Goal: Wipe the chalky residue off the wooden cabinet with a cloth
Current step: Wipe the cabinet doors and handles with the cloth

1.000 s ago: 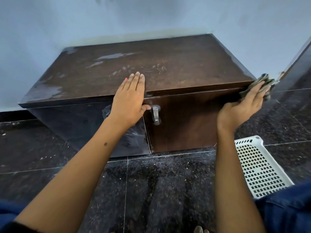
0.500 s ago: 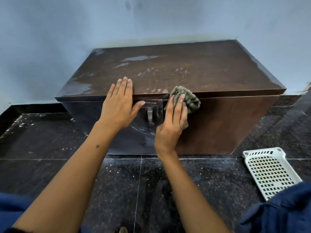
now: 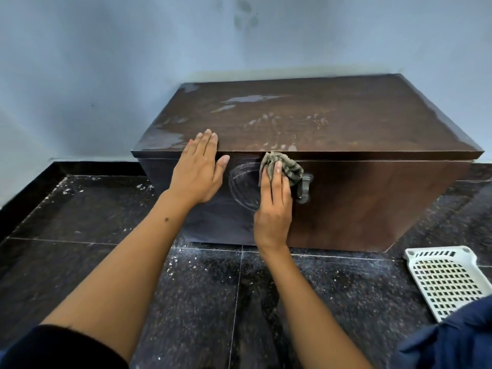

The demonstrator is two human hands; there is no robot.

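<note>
The wooden cabinet (image 3: 332, 129) sits low on the dark speckled floor (image 3: 186, 302), its back against the pale blue wall (image 3: 106, 62). Left hand (image 3: 198, 171) lies flat over the front top edge, fingers straight and together, thumb spread out onto the front panel, holding nothing. Right hand (image 3: 274, 206) is on the front panel just beside it, straight fingers pressing a crumpled grey-green cloth (image 3: 283, 166) against the wood, right below the top lip. The cloth bunches out above and to the right of the fingertips, touching the metal handle (image 3: 304, 187) on the front.

Chalky residue (image 3: 245, 187) shows as pale swirling arcs on the panel, between the two hands. More whitish smears and streaks (image 3: 247, 99) lie across the cabinet top, thickest toward the left and back, with faint scratch-like marks near the middle. The right half of the front looks a cleaner brown.

A white perforated plastic basket (image 3: 447, 280) lies on the floor at the right, well apart from the cabinet front. White specks dot the floor tiles near the left corner. No brand, label or lettering can be read on anything here.
</note>
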